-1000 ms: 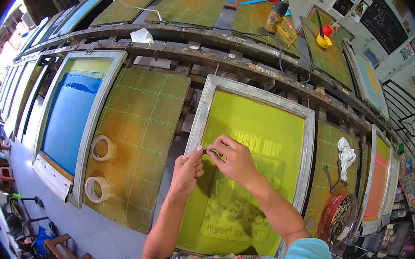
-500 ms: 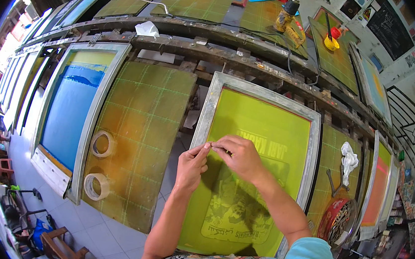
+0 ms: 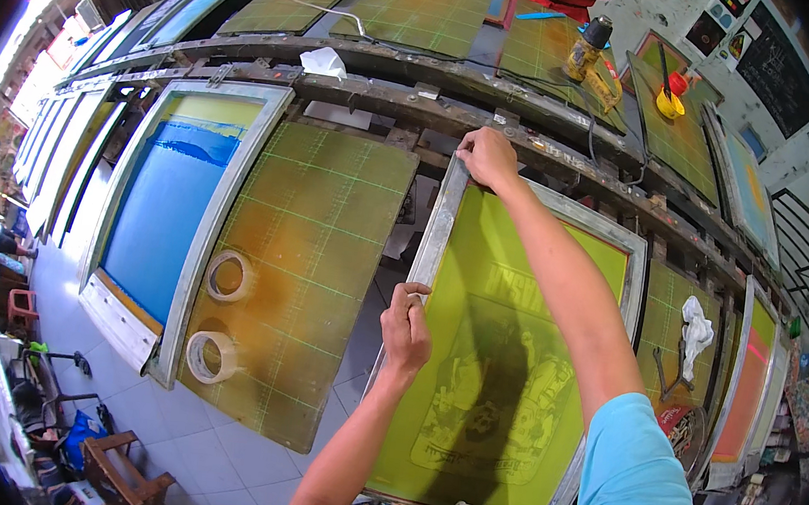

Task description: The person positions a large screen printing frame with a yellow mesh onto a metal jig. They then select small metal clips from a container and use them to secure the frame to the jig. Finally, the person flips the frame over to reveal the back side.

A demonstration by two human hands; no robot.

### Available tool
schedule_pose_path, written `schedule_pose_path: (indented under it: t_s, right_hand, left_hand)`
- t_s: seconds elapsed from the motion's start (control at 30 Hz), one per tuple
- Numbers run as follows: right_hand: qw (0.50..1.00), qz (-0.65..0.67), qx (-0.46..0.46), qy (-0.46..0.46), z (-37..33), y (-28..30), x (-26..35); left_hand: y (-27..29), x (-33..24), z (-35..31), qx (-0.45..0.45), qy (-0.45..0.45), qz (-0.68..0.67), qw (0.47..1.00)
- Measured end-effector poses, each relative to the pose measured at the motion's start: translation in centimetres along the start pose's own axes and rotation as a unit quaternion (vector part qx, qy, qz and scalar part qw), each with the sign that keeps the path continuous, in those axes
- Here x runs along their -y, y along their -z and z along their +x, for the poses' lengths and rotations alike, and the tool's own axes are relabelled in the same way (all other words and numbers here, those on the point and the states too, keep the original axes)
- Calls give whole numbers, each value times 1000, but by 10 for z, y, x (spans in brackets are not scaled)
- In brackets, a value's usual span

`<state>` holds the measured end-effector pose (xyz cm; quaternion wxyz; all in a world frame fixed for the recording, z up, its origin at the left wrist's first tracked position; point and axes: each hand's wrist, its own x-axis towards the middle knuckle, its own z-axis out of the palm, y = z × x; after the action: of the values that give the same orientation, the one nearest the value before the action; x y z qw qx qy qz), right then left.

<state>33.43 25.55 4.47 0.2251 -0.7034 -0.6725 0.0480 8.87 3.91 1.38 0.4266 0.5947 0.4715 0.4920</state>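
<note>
Screen frame meets left hand; right hand seemingly touches its corner.

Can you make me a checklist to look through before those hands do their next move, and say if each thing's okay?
1. Left hand at the grey frame: ok, its curled fingers touch the left side.
2. Right hand at the frame: ok, it is at the far left corner.
3. Something small pinched in the right hand: cannot tell, the fingers would hide it.
4. Faint design well lit: not ok, a dark shadow falls across it.
5. Tape rolls out of the way: ok, both lie on the gridded board to the left.
</note>
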Motion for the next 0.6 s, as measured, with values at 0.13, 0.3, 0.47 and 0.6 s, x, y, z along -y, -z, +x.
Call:
schedule_pose_path:
  t_s: [0.13,0.3,0.47,0.6]
  right_hand:
    - [985,-56,85,-137,14,4,15]
    - [954,-115,157,-230,44,7,31]
    - [919,-121,250,-280,57,18,26]
    - [918,-157,217,-292,39,29,-2]
  left_hand:
    - [4,-8,1,13,8,8,1000]
    - [3,-6,1,10,-3,9,1000]
    - [3,-2,4,7,-9,1,1000]
    - [3,2,5,-4,-21,-7,1000]
